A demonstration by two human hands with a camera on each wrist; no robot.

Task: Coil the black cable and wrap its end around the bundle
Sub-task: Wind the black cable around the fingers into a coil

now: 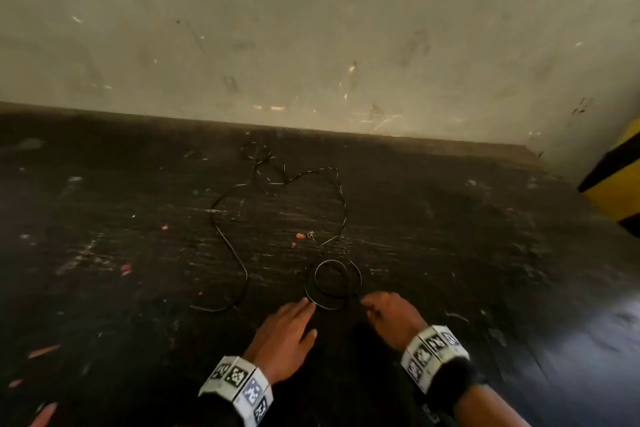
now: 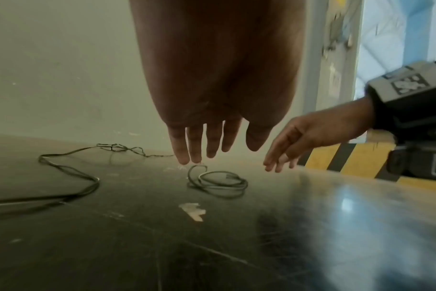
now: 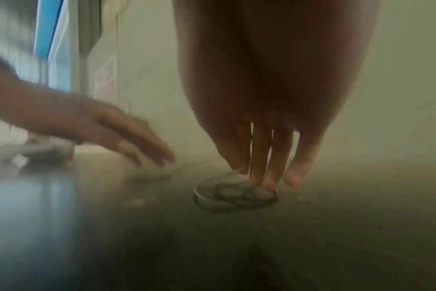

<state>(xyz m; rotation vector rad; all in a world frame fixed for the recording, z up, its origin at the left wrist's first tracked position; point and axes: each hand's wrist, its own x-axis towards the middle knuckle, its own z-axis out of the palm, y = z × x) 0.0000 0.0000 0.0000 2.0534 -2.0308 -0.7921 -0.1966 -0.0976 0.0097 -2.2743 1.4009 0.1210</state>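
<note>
Nearest the head camera are the two grey wrist bands printed with black-and-white square marker codes, one on my left wrist [image 1: 239, 385] and one on my right wrist [image 1: 433, 350]; the codes are patterns only, and I can read no brand, label or lettering on them or anywhere else in view. My left hand [image 1: 284, 333] reaches forward with its fingers straight and holds nothing; its fingertips lie just beside the near-left edge of the small coil. My right hand [image 1: 389, 315] also holds nothing, with fingers relaxed and pointing down; in the blurred right wrist view its fingertips [image 3: 261, 181] appear to touch the coil's far rim, though I cannot confirm contact. The thin black cable [image 1: 228, 246] lies on the dark, scratched worktop [image 1: 104, 288]. A few small loops [image 1: 332, 282] are already formed directly in front of my hands, and the greater length runs away toward the pale scuffed wall [image 1: 311, 28], ending in a loose tangle [image 1: 256, 152]. I judge that both hands flank the loops so as to pick them up as the bundle's core, one hand to hold it and the other to feed in slack. A yellow-and-black striped post [image 1: 620, 180] stands at the right.
</note>
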